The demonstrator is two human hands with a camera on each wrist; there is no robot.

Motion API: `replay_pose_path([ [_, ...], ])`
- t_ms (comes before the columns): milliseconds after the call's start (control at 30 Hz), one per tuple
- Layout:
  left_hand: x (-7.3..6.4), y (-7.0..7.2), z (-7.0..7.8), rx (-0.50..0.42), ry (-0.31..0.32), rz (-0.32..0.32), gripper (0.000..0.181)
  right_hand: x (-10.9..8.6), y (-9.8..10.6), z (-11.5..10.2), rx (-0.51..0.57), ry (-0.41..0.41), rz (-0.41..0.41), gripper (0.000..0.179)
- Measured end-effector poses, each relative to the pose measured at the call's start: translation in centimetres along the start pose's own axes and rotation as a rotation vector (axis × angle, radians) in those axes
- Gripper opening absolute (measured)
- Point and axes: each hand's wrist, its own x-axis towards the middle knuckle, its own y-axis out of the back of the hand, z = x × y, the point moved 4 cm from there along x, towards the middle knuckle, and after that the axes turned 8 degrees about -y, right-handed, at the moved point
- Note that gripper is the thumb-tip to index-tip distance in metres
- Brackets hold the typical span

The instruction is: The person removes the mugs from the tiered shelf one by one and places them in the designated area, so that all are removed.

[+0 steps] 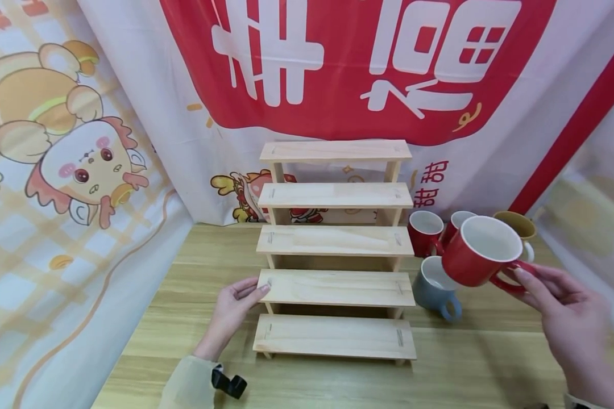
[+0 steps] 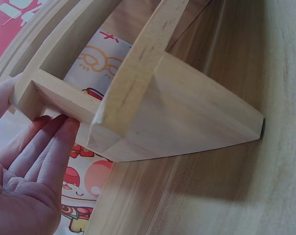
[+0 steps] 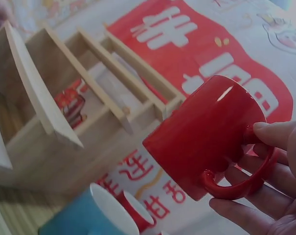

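Observation:
A light wooden stepped rack (image 1: pixel 332 335) with several tiers stands in the middle of the head view. My left hand (image 1: pixel 232 309) pinches the left end of its second tier from the bottom, thumb on top and fingers underneath. In the left wrist view those fingers (image 2: pixel 50 147) touch the board's underside. My right hand (image 1: pixel 568 309) grips the handle of a red mug (image 1: pixel 465 261), white inside, lifted to the right of the rack. The right wrist view shows the red mug (image 3: pixel 206 137) tilted, its handle between thumb and fingers.
Right of the rack stand a blue mug (image 1: pixel 432 292), a red mug (image 1: pixel 420 241), another red mug (image 1: pixel 455 218) partly hidden, and a mustard mug (image 1: pixel 517 222). Printed cloth (image 1: pixel 143 102) hangs behind and at the sides of the wooden table (image 1: pixel 194 341).

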Motion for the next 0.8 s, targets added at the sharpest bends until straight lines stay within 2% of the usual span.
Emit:
replay_pose_path([
  [167, -0.1, 0.2, 0.0, 0.009, 0.011, 0.008, 0.061, 1.1, 2.2, 1.3, -0.041, -0.081, 0.091, 0.025],
  [367, 0.0, 0.1, -0.1, 0.005, 0.022, -0.001, 0.063, 2.5, 4.5, 3.1, -0.049, -0.129, 0.186, 0.024],
  [500, 0.0, 0.1, -0.1, 0.006, 0.019, 0.000, 0.064, 3.3, 5.5, 4.5, -0.054, -0.151, 0.189, 0.022],
  [733, 0.0, 0.2, -0.2, -0.002, 0.008, -0.004, 0.064, 4.1, 6.9, 7.8, -0.144, -0.227, 0.206, 0.013],
  [800, 0.0, 0.2, -0.2, -0.003, 0.005, -0.004, 0.063, 4.3, 7.1, 8.6, -0.137, -0.230, 0.191, 0.013],
])
